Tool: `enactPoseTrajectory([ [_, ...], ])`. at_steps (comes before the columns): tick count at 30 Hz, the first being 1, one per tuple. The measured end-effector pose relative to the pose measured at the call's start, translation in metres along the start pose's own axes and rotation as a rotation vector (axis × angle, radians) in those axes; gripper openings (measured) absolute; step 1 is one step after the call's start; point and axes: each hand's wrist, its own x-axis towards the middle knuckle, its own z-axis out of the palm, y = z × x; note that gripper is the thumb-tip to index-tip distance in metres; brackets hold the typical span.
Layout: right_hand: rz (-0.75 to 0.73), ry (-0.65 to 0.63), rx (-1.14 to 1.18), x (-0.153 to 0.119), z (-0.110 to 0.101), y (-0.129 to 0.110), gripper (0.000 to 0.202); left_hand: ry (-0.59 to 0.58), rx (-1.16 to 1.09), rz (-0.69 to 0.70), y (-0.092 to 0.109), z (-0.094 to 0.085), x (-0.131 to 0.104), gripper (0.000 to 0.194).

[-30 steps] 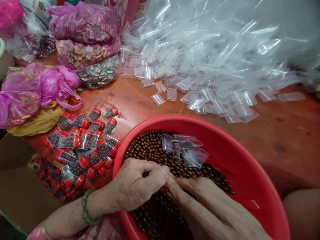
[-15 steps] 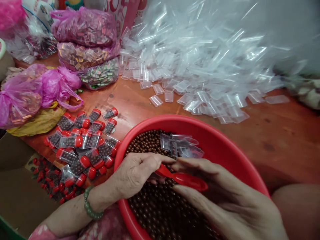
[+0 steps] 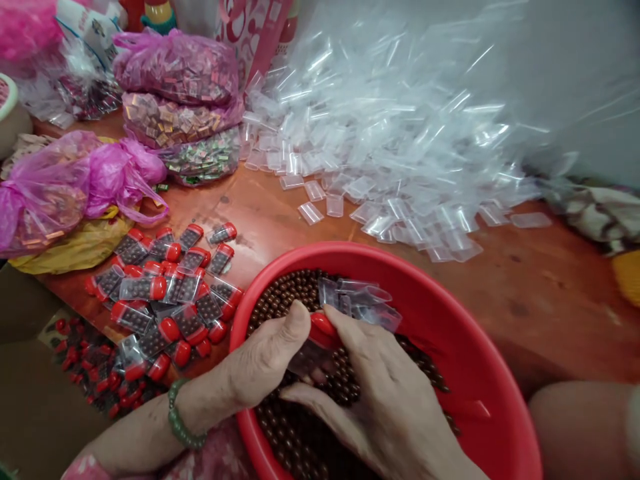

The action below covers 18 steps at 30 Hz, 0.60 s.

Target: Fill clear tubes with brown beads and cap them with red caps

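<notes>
Over a red basin [image 3: 480, 333] of brown beads [image 3: 295, 427], my left hand [image 3: 270, 353] holds a clear packet [image 3: 307, 360] with a red cap [image 3: 323, 325]. The packet is partly hidden by my fingers. My right hand [image 3: 385, 387] closes round the capped end, its index finger on the cap and its thumb lower, near the beads. Several clear sleeves [image 3: 365, 300] lie inside the basin beyond my hands. Filled packets with red caps [image 3: 170, 290] are heaped on the table left of the basin.
A large pile of clear sleeves [image 3: 390, 153] covers the back of the table [image 3: 540, 287]. Stacked pink bags [image 3: 175, 67] and a yellow bag [image 3: 75, 247] stand at the left. More red-capped packets [image 3: 95, 367] lie lower left. A knee [image 3: 580, 427] shows at right.
My right hand has moved left and closed on the capped packet. The red scoop-like piece seen between my hands is out of sight, and the red cap now shows upright. The view has shifted slightly.
</notes>
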Motion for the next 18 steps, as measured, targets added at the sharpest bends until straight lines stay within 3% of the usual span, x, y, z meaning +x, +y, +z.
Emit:
enactPoseTrajectory([
  [2,-0.014,-0.005,-0.08,-0.001,0.003,-0.001,0.065,-0.045,-0.016,0.012,0.003,0.001,-0.001,0.06],
  [6,-0.065,-0.036,-0.121,0.0,0.005,0.0,0.057,-0.179,0.022,0.176,0.011,0.003,-0.003,0.038],
  [13,-0.066,-0.031,-0.119,0.0,0.01,0.0,0.054,-0.093,0.103,0.115,0.009,0.004,-0.002,0.024],
  [18,-0.077,-0.02,-0.064,-0.001,0.01,0.001,0.055,-0.122,-0.034,0.129,0.005,0.005,0.0,0.018],
])
